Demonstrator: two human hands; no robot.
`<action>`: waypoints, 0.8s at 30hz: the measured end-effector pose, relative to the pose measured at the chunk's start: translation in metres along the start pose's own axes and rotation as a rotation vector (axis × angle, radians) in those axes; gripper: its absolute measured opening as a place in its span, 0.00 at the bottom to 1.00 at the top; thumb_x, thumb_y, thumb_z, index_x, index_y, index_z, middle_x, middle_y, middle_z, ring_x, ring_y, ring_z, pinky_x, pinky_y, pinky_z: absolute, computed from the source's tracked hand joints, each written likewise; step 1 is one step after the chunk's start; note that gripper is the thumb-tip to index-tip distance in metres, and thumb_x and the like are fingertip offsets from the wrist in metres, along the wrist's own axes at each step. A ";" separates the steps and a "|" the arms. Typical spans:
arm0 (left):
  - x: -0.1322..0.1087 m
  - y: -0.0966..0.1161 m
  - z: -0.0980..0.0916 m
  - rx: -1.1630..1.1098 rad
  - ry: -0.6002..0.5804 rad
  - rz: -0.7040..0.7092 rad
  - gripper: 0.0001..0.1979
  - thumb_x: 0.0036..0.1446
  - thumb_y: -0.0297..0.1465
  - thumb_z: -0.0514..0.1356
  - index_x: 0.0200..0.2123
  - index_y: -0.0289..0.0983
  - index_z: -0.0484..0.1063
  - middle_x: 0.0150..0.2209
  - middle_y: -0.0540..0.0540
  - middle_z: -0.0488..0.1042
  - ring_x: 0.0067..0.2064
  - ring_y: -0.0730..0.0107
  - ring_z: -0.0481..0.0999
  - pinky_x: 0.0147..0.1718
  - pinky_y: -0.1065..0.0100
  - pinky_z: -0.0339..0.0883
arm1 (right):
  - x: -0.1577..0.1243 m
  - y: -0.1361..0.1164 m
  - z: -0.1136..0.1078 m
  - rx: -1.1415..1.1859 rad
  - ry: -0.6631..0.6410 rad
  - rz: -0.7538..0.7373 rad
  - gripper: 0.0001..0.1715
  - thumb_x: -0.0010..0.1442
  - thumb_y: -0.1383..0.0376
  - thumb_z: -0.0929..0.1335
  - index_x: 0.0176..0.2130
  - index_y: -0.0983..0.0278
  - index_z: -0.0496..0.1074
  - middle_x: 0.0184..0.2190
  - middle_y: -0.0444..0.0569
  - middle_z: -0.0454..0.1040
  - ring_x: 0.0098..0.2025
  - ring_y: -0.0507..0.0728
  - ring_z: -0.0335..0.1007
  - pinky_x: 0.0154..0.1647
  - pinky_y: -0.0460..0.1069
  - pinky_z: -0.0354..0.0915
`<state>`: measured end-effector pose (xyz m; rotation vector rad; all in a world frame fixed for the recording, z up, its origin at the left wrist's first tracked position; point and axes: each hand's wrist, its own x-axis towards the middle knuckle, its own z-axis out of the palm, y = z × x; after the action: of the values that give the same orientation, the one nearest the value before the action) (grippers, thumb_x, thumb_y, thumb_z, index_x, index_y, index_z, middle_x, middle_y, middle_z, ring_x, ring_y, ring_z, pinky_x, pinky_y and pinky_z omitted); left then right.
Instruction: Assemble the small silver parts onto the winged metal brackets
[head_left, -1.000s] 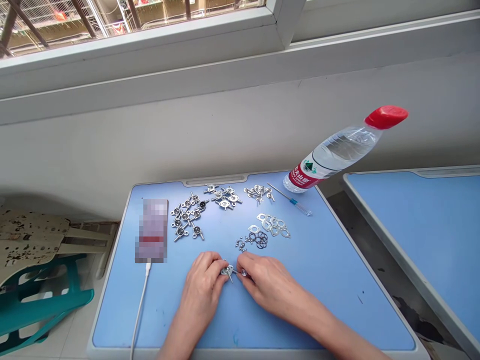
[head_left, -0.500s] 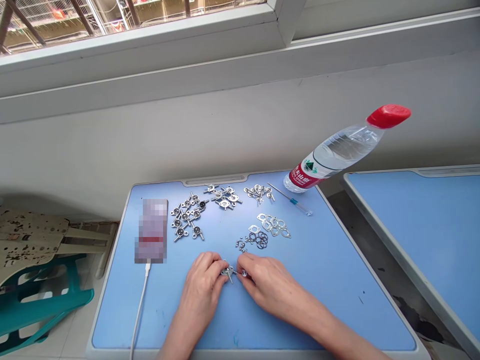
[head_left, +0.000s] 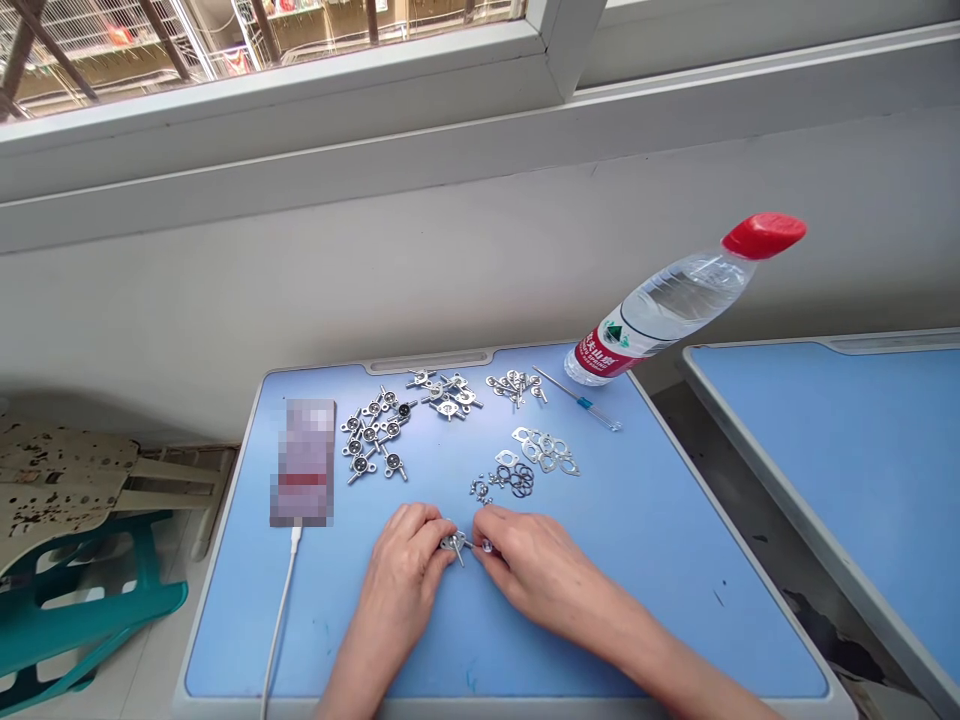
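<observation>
A small metal fitting (head_left: 453, 542) with a thin pin pointing down sits just above the desk's near edge, pinched in the fingers of the left hand (head_left: 401, 560). The right hand (head_left: 525, 570) closes its fingertips on a small round metal piece (head_left: 487, 546) just beside the fitting. Both hands are grasping, not released. Ahead lie loose rings (head_left: 517, 480), flat metal plates (head_left: 544, 450) and clusters of pinned fittings (head_left: 371, 435) on the blue desk (head_left: 600, 600). Farther off are a blue-handled screwdriver (head_left: 581, 402) and a red-capped water bottle (head_left: 649, 325). A blurred phone (head_left: 302, 462) with a white cable (head_left: 281, 620) lies left of the hands.
</observation>
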<state>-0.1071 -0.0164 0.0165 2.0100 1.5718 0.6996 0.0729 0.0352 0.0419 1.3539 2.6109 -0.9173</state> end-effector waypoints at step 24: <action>0.001 -0.004 0.002 -0.046 0.012 0.024 0.09 0.64 0.24 0.53 0.42 0.39 0.72 0.39 0.45 0.73 0.40 0.61 0.74 0.38 0.62 0.71 | 0.005 0.043 -0.031 0.096 0.299 0.148 0.10 0.61 0.72 0.62 0.33 0.61 0.70 0.34 0.45 0.75 0.33 0.54 0.68 0.32 0.47 0.58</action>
<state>-0.1090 -0.0151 0.0125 1.9978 1.5272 0.7519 0.1087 0.0737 0.0454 1.8108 2.6517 -0.8906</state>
